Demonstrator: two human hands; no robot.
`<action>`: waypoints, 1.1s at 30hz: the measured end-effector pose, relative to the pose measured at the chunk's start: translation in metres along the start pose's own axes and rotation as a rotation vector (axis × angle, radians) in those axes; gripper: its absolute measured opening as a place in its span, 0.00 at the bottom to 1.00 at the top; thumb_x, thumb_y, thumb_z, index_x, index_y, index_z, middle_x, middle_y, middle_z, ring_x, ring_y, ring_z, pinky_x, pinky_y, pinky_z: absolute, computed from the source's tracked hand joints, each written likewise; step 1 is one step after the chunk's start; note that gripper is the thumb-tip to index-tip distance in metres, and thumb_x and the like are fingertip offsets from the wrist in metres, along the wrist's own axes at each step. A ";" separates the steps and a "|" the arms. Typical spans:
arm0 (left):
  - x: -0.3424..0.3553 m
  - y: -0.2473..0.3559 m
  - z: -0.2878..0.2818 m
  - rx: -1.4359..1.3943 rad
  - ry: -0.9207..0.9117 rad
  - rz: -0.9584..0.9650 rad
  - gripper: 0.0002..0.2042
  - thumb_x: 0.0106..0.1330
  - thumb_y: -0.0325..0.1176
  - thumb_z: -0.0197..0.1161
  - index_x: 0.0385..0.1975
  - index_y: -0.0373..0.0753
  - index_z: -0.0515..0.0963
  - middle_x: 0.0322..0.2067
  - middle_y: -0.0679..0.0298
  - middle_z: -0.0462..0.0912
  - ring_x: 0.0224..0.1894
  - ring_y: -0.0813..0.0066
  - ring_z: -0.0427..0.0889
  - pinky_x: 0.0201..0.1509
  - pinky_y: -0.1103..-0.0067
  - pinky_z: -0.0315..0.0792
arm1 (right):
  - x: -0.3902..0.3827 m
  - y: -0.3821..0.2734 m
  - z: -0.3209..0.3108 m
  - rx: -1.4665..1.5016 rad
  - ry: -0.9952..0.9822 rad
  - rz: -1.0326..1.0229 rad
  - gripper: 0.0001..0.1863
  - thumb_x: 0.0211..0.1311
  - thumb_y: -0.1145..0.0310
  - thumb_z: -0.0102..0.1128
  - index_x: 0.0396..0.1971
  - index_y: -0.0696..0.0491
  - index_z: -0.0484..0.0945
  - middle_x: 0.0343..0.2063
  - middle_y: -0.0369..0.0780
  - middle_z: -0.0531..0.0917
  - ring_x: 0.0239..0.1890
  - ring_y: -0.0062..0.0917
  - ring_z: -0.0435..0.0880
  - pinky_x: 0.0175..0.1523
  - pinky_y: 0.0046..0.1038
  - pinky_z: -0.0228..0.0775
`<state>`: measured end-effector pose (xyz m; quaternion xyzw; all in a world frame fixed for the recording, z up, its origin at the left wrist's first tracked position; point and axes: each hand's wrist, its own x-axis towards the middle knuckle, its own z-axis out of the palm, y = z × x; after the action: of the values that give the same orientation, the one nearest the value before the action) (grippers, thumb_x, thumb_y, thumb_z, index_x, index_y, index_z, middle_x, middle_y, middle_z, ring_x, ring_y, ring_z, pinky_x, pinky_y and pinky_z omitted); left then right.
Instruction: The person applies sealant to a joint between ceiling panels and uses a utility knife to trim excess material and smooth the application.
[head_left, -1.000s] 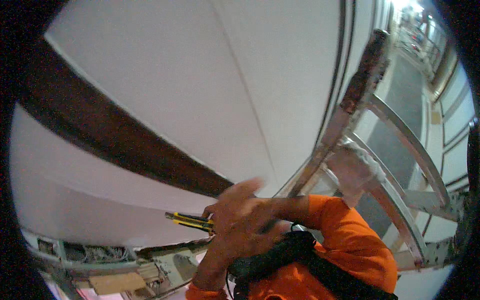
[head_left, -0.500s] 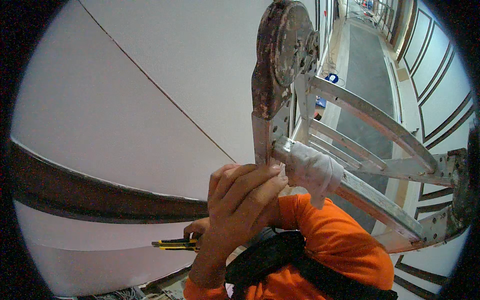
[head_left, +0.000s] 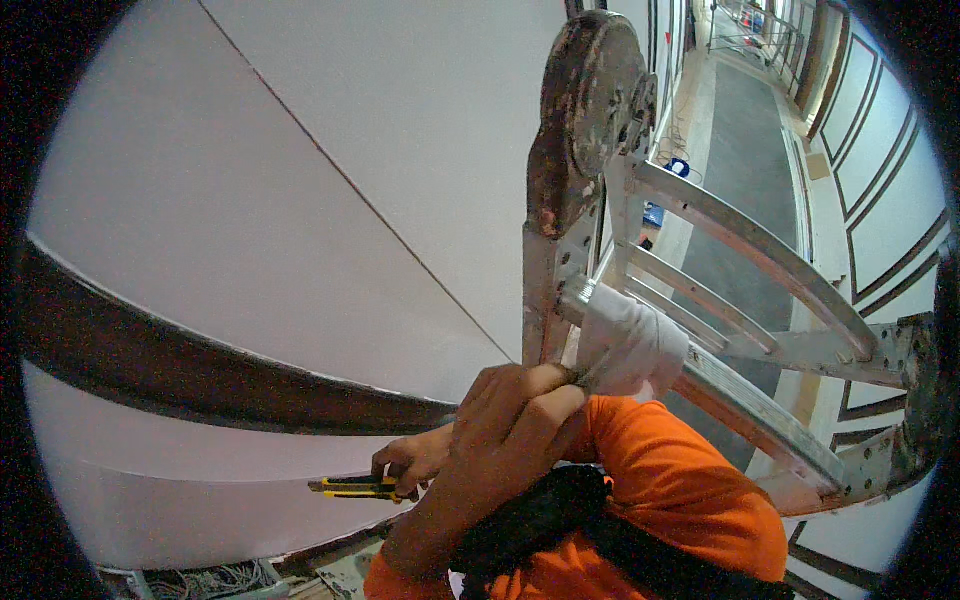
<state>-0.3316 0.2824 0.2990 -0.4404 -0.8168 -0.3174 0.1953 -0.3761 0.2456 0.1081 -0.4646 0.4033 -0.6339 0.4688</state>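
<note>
My right hand (head_left: 408, 466) reaches across to the left beneath my left forearm. It is closed around a yellow and black utility knife (head_left: 352, 487), which points left toward the pale wall. Above it, my left hand (head_left: 515, 405) is closed, its fingertips up against the lower edge of a white cloth (head_left: 630, 345). The fingers hide what they pinch, if anything. The cloth is draped over a rung of an aluminium ladder (head_left: 755, 415), just below its worn, dirty round hinge (head_left: 597, 95).
A dark curved band (head_left: 200, 390) runs along the white wall (head_left: 330, 230) on the left, and a thin line crosses the wall diagonally. Below right lies a long grey floor strip (head_left: 745, 150). A box of cables (head_left: 205, 582) sits at the lower left.
My left hand has moved down and slightly right, to the cloth's lower edge. The cloth's hanging end has shifted. My right hand keeps the knife almost in place. The view has moved slightly.
</note>
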 end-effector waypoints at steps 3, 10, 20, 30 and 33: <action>-0.016 -0.004 -0.013 0.086 -0.103 -0.089 0.22 0.56 0.34 0.80 0.50 0.45 0.79 0.50 0.60 0.84 0.46 0.59 0.86 0.50 0.66 0.80 | 0.009 0.001 0.004 0.013 -0.027 0.000 0.27 0.70 0.68 0.65 0.65 0.56 0.69 0.46 0.40 0.88 0.47 0.23 0.85 0.50 0.28 0.80; -0.255 -0.051 -0.072 0.338 0.993 -0.575 0.26 0.67 0.43 0.65 0.60 0.34 0.72 0.55 0.55 0.80 0.49 0.65 0.79 0.54 0.69 0.73 | 0.038 -0.017 0.022 0.146 0.004 0.091 0.25 0.72 0.69 0.63 0.65 0.55 0.69 0.45 0.40 0.87 0.45 0.23 0.85 0.48 0.28 0.79; -0.300 -0.026 -0.021 -0.906 1.598 -1.026 0.19 0.81 0.55 0.50 0.42 0.44 0.72 0.28 0.67 0.75 0.30 0.73 0.75 0.44 0.71 0.72 | 0.016 0.009 0.061 0.003 -0.091 0.214 0.18 0.76 0.69 0.56 0.61 0.60 0.74 0.40 0.39 0.86 0.41 0.21 0.84 0.47 0.26 0.78; -0.273 -0.023 -0.025 -0.731 1.654 -1.017 0.24 0.81 0.56 0.50 0.24 0.49 0.60 0.15 0.74 0.58 0.18 0.80 0.58 0.30 0.76 0.63 | 0.019 0.030 0.068 0.010 0.025 0.290 0.18 0.68 0.72 0.55 0.54 0.65 0.77 0.38 0.42 0.87 0.37 0.22 0.87 0.39 0.27 0.81; -0.278 -0.027 -0.024 -0.753 1.626 -1.034 0.24 0.81 0.57 0.49 0.24 0.49 0.60 0.15 0.74 0.56 0.17 0.80 0.56 0.29 0.76 0.63 | 0.018 0.024 0.067 -0.002 0.060 0.376 0.18 0.67 0.72 0.57 0.53 0.65 0.78 0.36 0.42 0.87 0.36 0.22 0.87 0.40 0.27 0.81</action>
<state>-0.2047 0.0894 0.1410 0.2793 -0.3754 -0.7991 0.3776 -0.3078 0.2173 0.1053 -0.3624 0.4973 -0.5484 0.5662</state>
